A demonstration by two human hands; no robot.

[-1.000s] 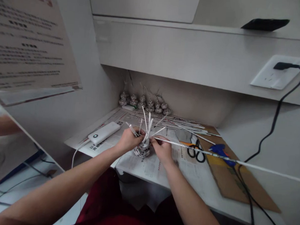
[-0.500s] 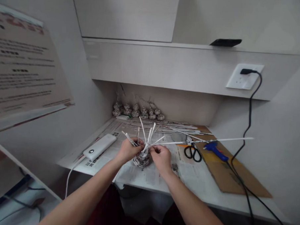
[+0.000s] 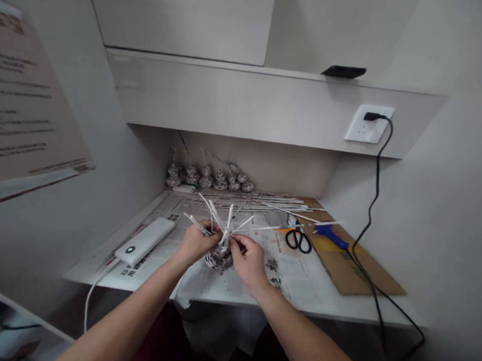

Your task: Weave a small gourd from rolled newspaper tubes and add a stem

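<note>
**On the newspaper (image 3: 296, 273): small woven pot (image 3: 218, 261), two hands on it**

Left hand (image 3: 197, 243) has its fingers closed on the pot's rim, strips poking up all around. Right hand (image 3: 250, 258) is pinched narrow on a long strip (image 3: 263, 228) at the rim, running off toward the blue glue gun (image 3: 333, 237). Scissors (image 3: 298, 240) nearby, gourd-shaped pieces (image 3: 206, 178) lined up behind.
</note>
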